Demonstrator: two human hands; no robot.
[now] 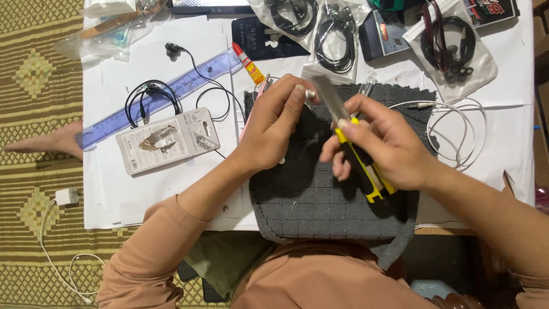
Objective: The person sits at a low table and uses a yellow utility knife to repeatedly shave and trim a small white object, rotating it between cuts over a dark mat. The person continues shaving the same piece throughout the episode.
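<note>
- Your left hand [274, 123] is closed narrow, with thumb and fingertips pinching a small whitish earbud piece [310, 94] above the far edge of the dark grey waffle-textured cloth mat [320, 200].
- Your right hand [380, 146] is wrapped around a yellow-and-black utility knife [366, 169], forefinger laid along its top.
- The knife's extended metal blade [327, 94] points up and left; its tip sits just beside the pinched earbud piece. Contact cannot be confirmed.
- Both hands are over the mat, which rests on white paper sheeting [108, 189] covering the work surface.
- Left of your left hand: a white blister card with metal parts [168, 140], a translucent blue plastic ruler [166, 97] and black wired earphones [171, 51].
- A small red-capped yellow glue tube [249, 64] lies just beyond your left hand.
- A coiled white cable [457, 129] lies right of the mat.
- 3 clear bags of black cables [337, 34] lie along the far edge.
</note>
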